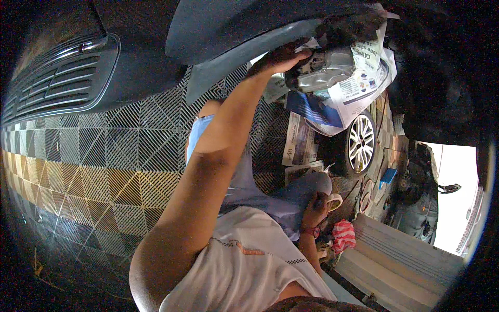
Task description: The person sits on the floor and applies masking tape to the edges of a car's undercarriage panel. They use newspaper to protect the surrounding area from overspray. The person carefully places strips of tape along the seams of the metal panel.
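My left hand (285, 59) reaches up under the dark car fender (249, 44), beside a silvery brake caliper (332, 67). Its fingers look bent together, partly lost in shadow; whatever they hold is hard to make out. Newspaper sheets (358, 93) with print and pictures wrap around the caliper in the wheel well. Low by my bent right knee, my right hand (315, 209) is closed on a small white-rimmed round cup (333, 202). The inside of this cup looks dark yellowish, and its contents cannot be told.
A removed wheel with a silver rim (360, 143) stands just beyond my knee, near more newspaper (299, 140). A red-and-white striped bag (343, 236) lies beside my right forearm. Black and yellow grid tiles (119, 182) cover the floor. A blue object (388, 177) lies farther right.
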Action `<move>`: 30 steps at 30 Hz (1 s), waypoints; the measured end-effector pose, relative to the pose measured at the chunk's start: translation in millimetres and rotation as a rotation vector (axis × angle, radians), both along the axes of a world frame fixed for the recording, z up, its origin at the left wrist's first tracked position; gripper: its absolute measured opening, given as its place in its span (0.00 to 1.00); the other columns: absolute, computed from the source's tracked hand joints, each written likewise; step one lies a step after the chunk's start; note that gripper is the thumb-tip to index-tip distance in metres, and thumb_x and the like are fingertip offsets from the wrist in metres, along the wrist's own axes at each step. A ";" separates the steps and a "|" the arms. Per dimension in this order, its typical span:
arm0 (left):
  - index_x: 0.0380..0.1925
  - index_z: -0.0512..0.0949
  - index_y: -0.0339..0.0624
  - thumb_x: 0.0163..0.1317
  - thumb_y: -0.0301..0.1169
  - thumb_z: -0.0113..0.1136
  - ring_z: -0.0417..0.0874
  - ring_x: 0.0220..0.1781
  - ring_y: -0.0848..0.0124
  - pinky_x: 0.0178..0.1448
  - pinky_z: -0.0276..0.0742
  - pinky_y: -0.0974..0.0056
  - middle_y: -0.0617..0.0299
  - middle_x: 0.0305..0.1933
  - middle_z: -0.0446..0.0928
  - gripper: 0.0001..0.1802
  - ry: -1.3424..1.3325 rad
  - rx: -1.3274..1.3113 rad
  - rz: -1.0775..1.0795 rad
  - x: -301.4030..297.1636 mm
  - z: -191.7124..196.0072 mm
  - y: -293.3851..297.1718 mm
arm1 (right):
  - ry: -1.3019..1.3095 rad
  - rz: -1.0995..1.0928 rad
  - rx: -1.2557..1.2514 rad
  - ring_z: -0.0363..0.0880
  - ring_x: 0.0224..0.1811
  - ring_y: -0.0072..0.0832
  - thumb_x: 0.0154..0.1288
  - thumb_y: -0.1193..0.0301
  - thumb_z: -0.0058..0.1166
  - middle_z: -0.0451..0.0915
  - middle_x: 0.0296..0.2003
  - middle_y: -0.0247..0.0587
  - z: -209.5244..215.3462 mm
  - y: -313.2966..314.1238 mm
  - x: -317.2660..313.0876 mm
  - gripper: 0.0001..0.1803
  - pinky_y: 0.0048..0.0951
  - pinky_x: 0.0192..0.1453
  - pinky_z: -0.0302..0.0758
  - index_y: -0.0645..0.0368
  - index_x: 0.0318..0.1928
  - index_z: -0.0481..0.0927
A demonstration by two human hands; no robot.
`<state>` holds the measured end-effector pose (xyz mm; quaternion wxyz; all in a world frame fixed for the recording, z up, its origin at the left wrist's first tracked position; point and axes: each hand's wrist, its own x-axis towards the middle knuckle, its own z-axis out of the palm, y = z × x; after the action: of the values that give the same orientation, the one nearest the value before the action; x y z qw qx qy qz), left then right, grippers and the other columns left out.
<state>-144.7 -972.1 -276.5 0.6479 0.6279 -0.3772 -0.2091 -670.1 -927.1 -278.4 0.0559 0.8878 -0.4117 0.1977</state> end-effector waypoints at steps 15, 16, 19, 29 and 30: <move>0.54 0.81 0.42 0.68 0.49 0.57 0.81 0.59 0.46 0.65 0.75 0.51 0.42 0.55 0.81 0.25 -0.093 -0.031 0.188 -7.3 2.8 -10.6 | -0.017 -0.066 0.122 0.77 0.49 0.54 0.67 0.72 0.59 0.81 0.42 0.54 10.7 7.7 4.1 0.09 0.50 0.57 0.72 0.63 0.44 0.81; 0.55 0.80 0.42 0.69 0.49 0.55 0.80 0.60 0.46 0.66 0.74 0.51 0.41 0.56 0.81 0.25 -0.127 -0.032 0.208 -5.8 -6.2 -17.9 | -0.031 -0.049 0.135 0.77 0.50 0.54 0.67 0.72 0.59 0.81 0.42 0.54 9.6 7.0 5.5 0.09 0.50 0.57 0.71 0.63 0.44 0.81; 0.58 0.78 0.43 0.71 0.50 0.51 0.79 0.61 0.46 0.67 0.73 0.51 0.41 0.58 0.79 0.27 -0.192 -0.012 0.165 -0.6 -15.0 -30.2 | -0.046 -0.041 0.117 0.77 0.50 0.53 0.67 0.72 0.59 0.81 0.43 0.53 15.1 9.7 15.6 0.09 0.49 0.58 0.71 0.64 0.44 0.81; 0.64 0.71 0.38 0.76 0.42 0.44 0.81 0.59 0.47 0.65 0.75 0.49 0.43 0.60 0.79 0.25 -0.028 0.091 0.376 -31.8 -34.4 61.1 | -0.402 -0.002 0.482 0.78 0.53 0.41 0.65 0.75 0.61 0.82 0.45 0.45 20.3 4.4 49.0 0.12 0.41 0.59 0.72 0.62 0.49 0.81; 0.65 0.70 0.37 0.75 0.40 0.43 0.80 0.61 0.48 0.67 0.74 0.50 0.43 0.62 0.77 0.25 0.167 0.115 0.278 -64.2 -37.3 70.5 | -0.440 0.028 0.535 0.78 0.52 0.38 0.65 0.74 0.61 0.83 0.45 0.43 25.8 4.1 67.1 0.14 0.40 0.59 0.72 0.62 0.50 0.81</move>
<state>-208.9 -901.7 -313.8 0.6626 0.6906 -0.2187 -0.1901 -603.0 -922.9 -252.6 -0.2716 0.8127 -0.4391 0.2702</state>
